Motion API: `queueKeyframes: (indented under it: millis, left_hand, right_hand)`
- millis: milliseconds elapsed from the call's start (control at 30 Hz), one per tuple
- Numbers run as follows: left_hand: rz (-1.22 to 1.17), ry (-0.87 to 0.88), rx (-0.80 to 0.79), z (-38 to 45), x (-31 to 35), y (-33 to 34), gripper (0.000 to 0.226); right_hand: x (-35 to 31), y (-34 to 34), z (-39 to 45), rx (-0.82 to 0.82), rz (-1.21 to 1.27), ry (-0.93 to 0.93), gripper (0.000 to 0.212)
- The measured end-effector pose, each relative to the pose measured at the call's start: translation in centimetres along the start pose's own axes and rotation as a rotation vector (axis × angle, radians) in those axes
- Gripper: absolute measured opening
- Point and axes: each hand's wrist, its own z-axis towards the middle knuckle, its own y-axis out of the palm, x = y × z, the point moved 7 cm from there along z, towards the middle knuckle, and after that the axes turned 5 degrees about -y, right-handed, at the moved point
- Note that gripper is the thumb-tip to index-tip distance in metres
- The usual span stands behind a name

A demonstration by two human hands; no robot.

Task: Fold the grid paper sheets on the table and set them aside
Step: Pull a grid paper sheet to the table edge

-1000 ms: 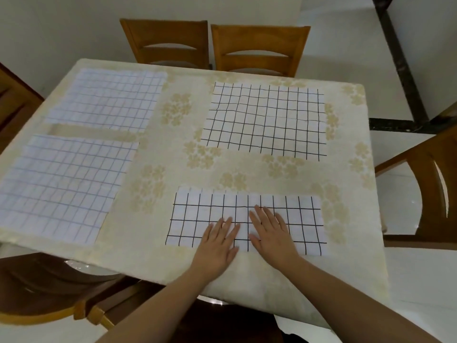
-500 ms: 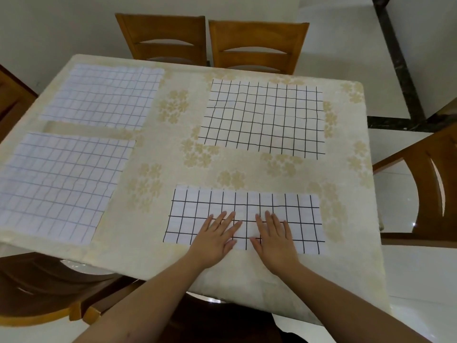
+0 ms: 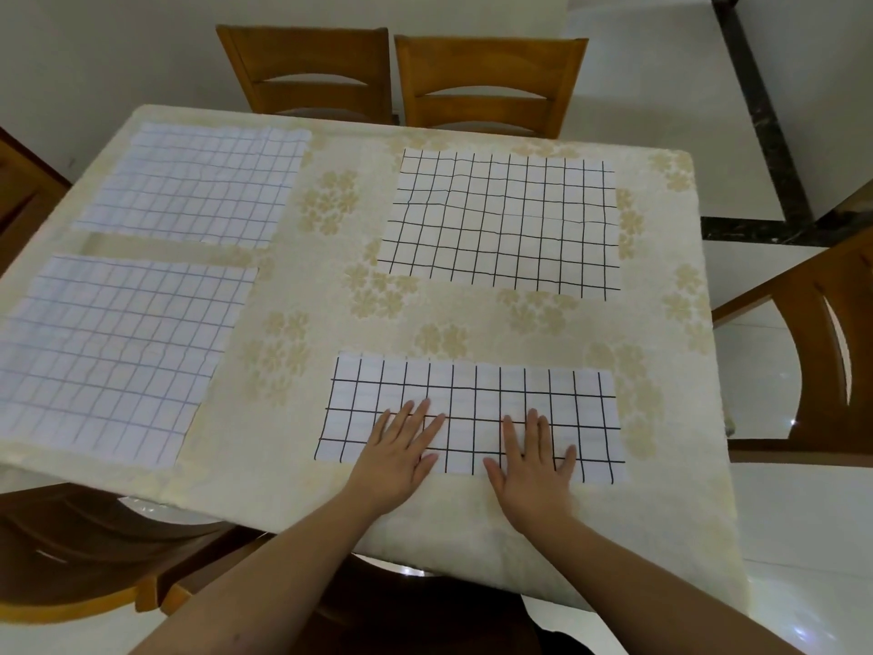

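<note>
Grid paper sheets, white with ruled squares, lie on a rectangular table covered by a cream cloth with pale gold flowers (image 3: pixel 302 295). The nearest sheet, a long narrow white strip with bold black grid lines (image 3: pixel 472 394), sits at the near edge of the table and looks already folded in half lengthwise, judging by its shape against the fuller sheets. Both hands lie flat on its near edge, fingers straight and spread, holding nothing. The left hand (image 3: pixel 401 449) presses left of centre and the right hand (image 3: pixel 534 458) right of centre, with a gap between them, probably to flatten the crease along that edge.

Beyond it, well apart, lies 1 unfolded white sheet with black grid lines (image 3: pixel 500 224), slightly wrinkled. On the left side of the table lie 2 unfolded white sheets with faint blue-grey grid lines, 1 near (image 3: pixel 113 356) and 1 far (image 3: pixel 193 182), with a strip of cloth between them.

No container, tray or box is visible. Brown wooden chairs stand around the table: 2 at the far side (image 3: pixel 406 78) and 1 at the right (image 3: pixel 817 352).
</note>
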Motion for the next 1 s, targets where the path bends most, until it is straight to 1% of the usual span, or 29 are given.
queueKeyframes:
  millis: [100,267,367,433,500,567,667,733,1000]
  left_hand:
    - [-0.001,-0.036,-0.009,-0.3,-0.4,0.0,0.056]
    - [-0.003,-0.102,-0.045,-0.5,-1.1,0.7,0.056]
    - [0.002,-0.109,-0.063,-0.4,-1.1,1.0,0.057]
    - [0.0,-0.109,-0.057,-0.4,-1.1,0.9,0.057]
    - [0.002,-0.106,-0.061,-0.4,-1.1,1.0,0.058]
    - [0.003,-0.104,-0.067,-0.3,-1.2,1.2,0.058]
    - [0.006,-0.094,-0.082,-0.2,-1.3,1.2,0.059]
    - [0.01,-0.083,-0.081,-0.2,-1.5,1.2,0.06]
    - [-0.003,-0.078,-0.132,-0.1,-2.1,0.8,0.064]
  right_hand:
    - [0.2,0.5,0.0,0.003,-0.011,0.039,0.089]
    - [0.2,1.0,-0.1,0.032,-0.017,0.102,0.082]
    - [-0.1,0.9,0.1,0.034,-0.018,0.099,0.08]
    - [-0.6,0.1,0.3,0.086,-0.023,0.041,0.071]
    - [-1.7,-0.2,0.5,0.122,-0.054,-0.097,0.068]
    - [-3.0,-0.5,0.7,0.121,-0.071,-0.23,0.064]
    - [-3.8,-0.1,1.2,0.054,-0.091,-0.302,0.06]
    - [-3.4,0.4,1.2,0.023,-0.095,-0.292,0.059]
    - [1.0,0.7,-0.2,0.032,-0.056,-0.166,0.063]
